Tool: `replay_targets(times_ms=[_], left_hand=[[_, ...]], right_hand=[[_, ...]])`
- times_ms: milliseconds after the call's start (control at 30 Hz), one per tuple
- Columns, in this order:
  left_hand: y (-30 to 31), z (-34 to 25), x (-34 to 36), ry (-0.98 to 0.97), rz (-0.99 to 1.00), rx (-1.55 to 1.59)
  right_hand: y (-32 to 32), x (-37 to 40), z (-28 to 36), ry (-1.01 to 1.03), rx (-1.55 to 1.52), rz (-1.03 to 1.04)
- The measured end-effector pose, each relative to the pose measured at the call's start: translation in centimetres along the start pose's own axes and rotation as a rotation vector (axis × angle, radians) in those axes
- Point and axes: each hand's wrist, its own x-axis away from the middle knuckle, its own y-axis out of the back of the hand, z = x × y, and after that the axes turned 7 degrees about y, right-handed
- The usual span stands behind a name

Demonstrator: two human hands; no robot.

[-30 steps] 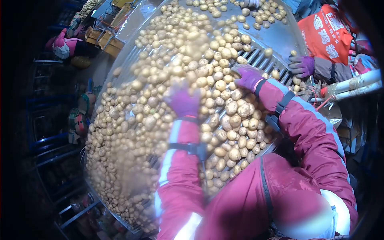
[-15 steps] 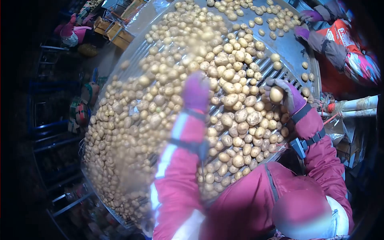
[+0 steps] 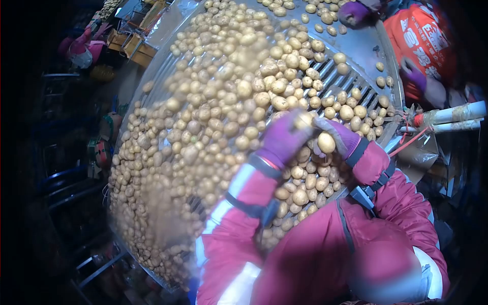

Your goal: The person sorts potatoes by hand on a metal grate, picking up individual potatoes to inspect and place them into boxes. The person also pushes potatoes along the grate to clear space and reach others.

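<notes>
Both my hands wear purple-and-grey gloves and are close together over the middle of a spread of potatoes (image 3: 244, 89). My left hand (image 3: 284, 136) is closed around a pale potato (image 3: 304, 120), its fingers pointing right. Facing it, my right hand (image 3: 341, 136) curls round another smooth yellow potato (image 3: 326, 143), which shows at the palm side. The fingertips of the two hands almost meet beside the left potato. Under them, potatoes lie on a slatted metal table (image 3: 351, 79), some bars showing between them.
Across the table, a co-worker's gloved hand (image 3: 354, 13) is by the far potatoes. Their other hand (image 3: 415, 76) is at a red printed bag (image 3: 422, 43). White taped pipes (image 3: 452, 118) jut in at the right. Wooden crates (image 3: 133, 46) stand at the back left, near another person (image 3: 84, 48).
My left hand has moved right and now grips a potato. My right hand has come left and down with its potato. The co-worker's hands have parted, one moving toward the bag.
</notes>
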Motion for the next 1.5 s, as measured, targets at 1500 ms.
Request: replay_targets(times_ms=[1500], left_hand=[[15.5, 17.7, -12.0, -0.071, -0.674, -0.836]], right_hand=[[5.4, 13.1, -2.7, 0.043, 0.258, -0.248]])
